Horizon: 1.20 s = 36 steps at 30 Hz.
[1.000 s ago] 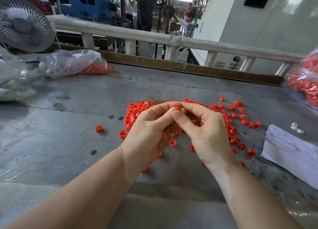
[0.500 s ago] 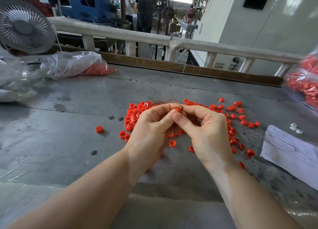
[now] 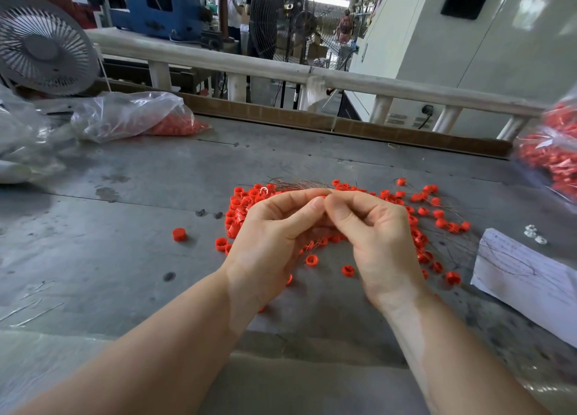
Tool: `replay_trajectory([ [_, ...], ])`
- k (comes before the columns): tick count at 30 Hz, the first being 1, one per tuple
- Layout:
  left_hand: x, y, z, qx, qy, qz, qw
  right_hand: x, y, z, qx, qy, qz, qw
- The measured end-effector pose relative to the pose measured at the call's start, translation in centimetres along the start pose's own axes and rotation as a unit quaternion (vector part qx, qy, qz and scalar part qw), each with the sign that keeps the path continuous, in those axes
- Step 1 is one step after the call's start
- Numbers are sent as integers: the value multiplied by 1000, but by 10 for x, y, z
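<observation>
light: bright daylight | shadows: soft | edges: bowed, right side blurred

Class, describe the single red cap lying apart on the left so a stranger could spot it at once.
Start at the grey metal table and find the heap of red caps by the left hand. Left of that heap lies the lone cap, closed face up, touching nothing.

Single head view, worn high behind the left grip (image 3: 274, 236) and right grip (image 3: 374, 240); faces forward-down, close; bench (image 3: 125, 227) stretches beyond them.
</observation>
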<state>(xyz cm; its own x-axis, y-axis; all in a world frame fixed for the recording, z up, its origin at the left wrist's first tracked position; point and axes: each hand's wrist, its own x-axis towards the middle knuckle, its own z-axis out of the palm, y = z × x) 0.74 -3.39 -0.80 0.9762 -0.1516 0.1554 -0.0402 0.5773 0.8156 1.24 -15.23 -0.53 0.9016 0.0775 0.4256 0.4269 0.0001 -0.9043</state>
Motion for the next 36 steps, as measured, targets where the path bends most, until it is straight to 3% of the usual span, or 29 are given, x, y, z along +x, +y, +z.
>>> replay_trajectory([
  [9,-1,4,1,-47,-11,-41,998,2,-2,-4,17,17,30,999],
  [20,-2,2,-1,70,18,26,997,1,-5,-5,23,26,11,999],
  [36,-4,3,-1,106,14,78,991,2,-8,-7,-47,29,-46,997],
])
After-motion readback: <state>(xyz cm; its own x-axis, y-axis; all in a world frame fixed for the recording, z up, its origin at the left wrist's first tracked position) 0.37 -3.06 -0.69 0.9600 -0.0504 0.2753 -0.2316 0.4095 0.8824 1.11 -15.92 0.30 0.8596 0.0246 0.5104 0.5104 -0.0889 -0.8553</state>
